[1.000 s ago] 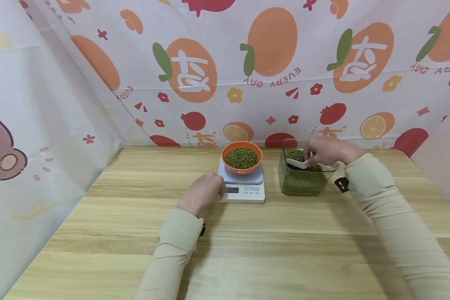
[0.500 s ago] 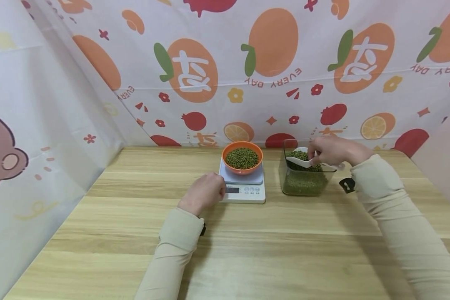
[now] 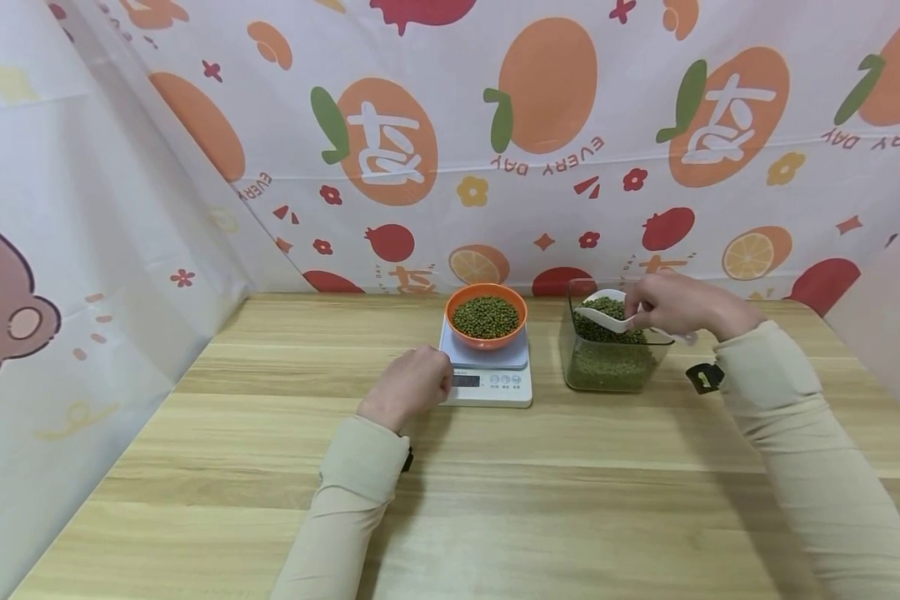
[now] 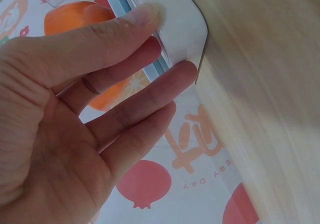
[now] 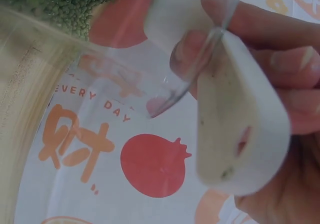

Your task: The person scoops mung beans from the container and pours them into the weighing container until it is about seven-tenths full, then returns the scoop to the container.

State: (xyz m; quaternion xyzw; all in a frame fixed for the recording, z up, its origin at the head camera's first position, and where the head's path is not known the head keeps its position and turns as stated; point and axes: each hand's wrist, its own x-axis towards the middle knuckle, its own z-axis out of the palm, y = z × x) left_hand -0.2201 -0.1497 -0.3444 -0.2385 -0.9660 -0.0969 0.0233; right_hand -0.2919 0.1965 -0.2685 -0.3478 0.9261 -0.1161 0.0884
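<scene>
My right hand (image 3: 671,304) pinches a white spoon (image 3: 600,319) over the clear container (image 3: 570,358), which holds green mung beans (image 3: 615,371). Beans sit heaped in the spoon's bowl, near the container's rim. In the right wrist view the spoon's hollow handle (image 5: 245,134) points toward the camera, past the fingers. An orange bowl (image 3: 487,342) of mung beans stands on a white kitchen scale (image 3: 506,396). At the scale's front left corner is my left hand (image 3: 411,382); the left wrist view has its thumb on the scale's edge (image 4: 177,24) and its fingertips against the side.
The wooden table (image 3: 532,517) stretches in front of the scale and container. Right behind them hangs a fruit-print cloth (image 3: 450,125), with another sheet (image 3: 120,217) at the left side.
My right hand has shifted a little to the right with the spoon, and beans now show heaped in the spoon's bowl. My left hand has stayed at the scale.
</scene>
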